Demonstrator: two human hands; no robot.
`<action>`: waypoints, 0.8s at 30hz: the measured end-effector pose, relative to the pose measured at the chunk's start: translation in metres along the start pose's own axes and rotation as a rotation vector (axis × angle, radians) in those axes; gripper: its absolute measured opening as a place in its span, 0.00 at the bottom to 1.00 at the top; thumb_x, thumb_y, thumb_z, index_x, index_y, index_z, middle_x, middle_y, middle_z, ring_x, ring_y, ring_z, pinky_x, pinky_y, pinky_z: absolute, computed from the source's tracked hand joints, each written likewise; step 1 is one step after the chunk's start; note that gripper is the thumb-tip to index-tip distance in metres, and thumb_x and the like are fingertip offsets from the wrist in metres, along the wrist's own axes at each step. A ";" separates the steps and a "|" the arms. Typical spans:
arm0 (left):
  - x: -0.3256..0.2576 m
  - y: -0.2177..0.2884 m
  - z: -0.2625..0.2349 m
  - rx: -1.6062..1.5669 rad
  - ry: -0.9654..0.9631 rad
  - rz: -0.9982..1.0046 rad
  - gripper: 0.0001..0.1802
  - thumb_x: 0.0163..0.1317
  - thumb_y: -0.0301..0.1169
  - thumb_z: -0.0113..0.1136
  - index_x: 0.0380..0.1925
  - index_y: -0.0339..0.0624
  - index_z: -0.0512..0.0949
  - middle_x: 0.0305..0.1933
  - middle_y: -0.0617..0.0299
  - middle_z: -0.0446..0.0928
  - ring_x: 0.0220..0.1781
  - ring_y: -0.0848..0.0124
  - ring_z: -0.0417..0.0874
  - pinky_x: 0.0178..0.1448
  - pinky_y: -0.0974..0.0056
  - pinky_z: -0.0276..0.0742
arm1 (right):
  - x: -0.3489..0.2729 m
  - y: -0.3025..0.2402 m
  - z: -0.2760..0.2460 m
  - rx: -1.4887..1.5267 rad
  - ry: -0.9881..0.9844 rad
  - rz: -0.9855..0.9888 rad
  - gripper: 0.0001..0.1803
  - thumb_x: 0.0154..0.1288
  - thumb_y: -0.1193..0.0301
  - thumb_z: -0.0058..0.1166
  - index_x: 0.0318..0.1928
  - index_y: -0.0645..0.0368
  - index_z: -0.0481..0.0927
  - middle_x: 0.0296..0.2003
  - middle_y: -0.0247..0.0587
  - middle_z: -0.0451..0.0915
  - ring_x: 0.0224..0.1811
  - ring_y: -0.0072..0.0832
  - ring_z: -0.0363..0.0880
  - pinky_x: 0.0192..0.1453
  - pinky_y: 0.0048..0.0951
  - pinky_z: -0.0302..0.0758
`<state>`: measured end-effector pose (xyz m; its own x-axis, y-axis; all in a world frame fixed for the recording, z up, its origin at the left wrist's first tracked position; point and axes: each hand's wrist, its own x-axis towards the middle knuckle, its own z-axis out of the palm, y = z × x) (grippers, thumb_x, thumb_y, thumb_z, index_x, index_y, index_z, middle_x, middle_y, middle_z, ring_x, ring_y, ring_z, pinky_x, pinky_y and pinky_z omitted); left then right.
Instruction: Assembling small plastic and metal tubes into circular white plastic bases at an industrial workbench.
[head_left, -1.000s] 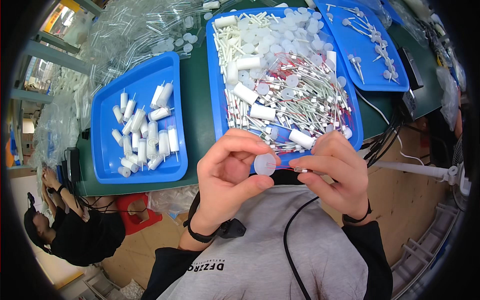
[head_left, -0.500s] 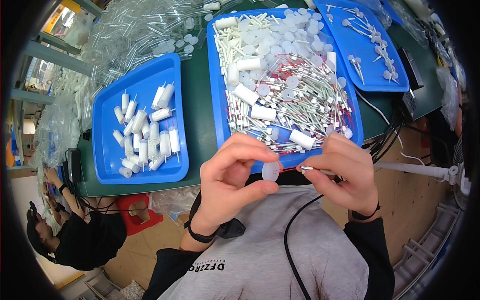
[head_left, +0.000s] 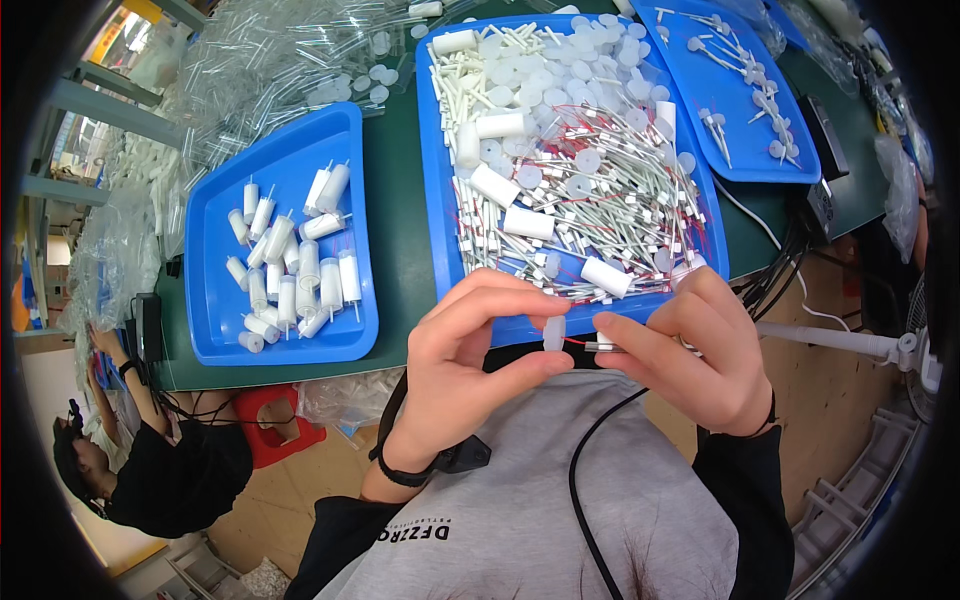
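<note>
Between thumb and forefinger, my left hand (head_left: 480, 345) pinches a translucent white plastic cap (head_left: 554, 334), turned edge-on. Close to its right, my right hand (head_left: 695, 350) grips a thin wired rod with a small white connector (head_left: 604, 342). A short red wire spans the gap between connector and cap. Both hands are held in front of the near edge of the middle blue tray (head_left: 437, 200). In that tray lie loose caps (head_left: 580, 60), white foam cylinders (head_left: 527, 224) and a heap of wired rods (head_left: 610, 200).
To the left, a blue tray (head_left: 200, 300) holds several capped white cylinders (head_left: 305, 270). Another blue tray (head_left: 735, 165) at far right holds caps on stems. Clear plastic tubes (head_left: 270, 60) pile up at the back. A person (head_left: 160, 450) works at the far left beside a red stool (head_left: 275, 425).
The cap has turned from facing the camera to edge-on. My right hand has moved its connector closer to the cap, shortening the visible red wire.
</note>
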<state>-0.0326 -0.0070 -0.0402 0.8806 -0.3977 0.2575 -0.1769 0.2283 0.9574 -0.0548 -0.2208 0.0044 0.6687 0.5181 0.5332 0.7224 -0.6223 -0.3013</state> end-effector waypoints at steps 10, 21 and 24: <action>-0.003 0.000 0.007 -0.067 0.021 -0.013 0.21 0.43 0.15 0.72 0.41 0.32 0.80 0.44 0.53 0.78 0.46 0.68 0.80 0.48 0.66 0.78 | 0.002 -0.005 0.006 -0.023 0.027 -0.091 0.14 0.45 0.74 0.67 0.32 0.70 0.79 0.23 0.35 0.65 0.22 0.29 0.65 0.22 0.27 0.64; -0.003 0.010 0.011 0.219 -0.004 0.141 0.14 0.39 0.18 0.74 0.30 0.33 0.83 0.34 0.58 0.80 0.36 0.67 0.83 0.39 0.67 0.80 | -0.007 -0.005 0.003 0.554 -0.156 0.294 0.08 0.54 0.75 0.64 0.32 0.64 0.78 0.24 0.39 0.69 0.21 0.34 0.68 0.23 0.33 0.64; -0.002 0.011 0.011 0.235 -0.034 0.163 0.14 0.40 0.18 0.74 0.30 0.33 0.83 0.33 0.58 0.79 0.36 0.68 0.83 0.37 0.67 0.79 | -0.006 -0.007 -0.002 0.702 -0.262 0.471 0.04 0.60 0.75 0.60 0.34 0.64 0.80 0.24 0.37 0.70 0.22 0.27 0.68 0.24 0.29 0.62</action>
<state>-0.0414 -0.0136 -0.0289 0.8177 -0.4035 0.4106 -0.4151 0.0809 0.9062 -0.0648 -0.2206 0.0050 0.8808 0.4698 0.0591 0.2451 -0.3455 -0.9058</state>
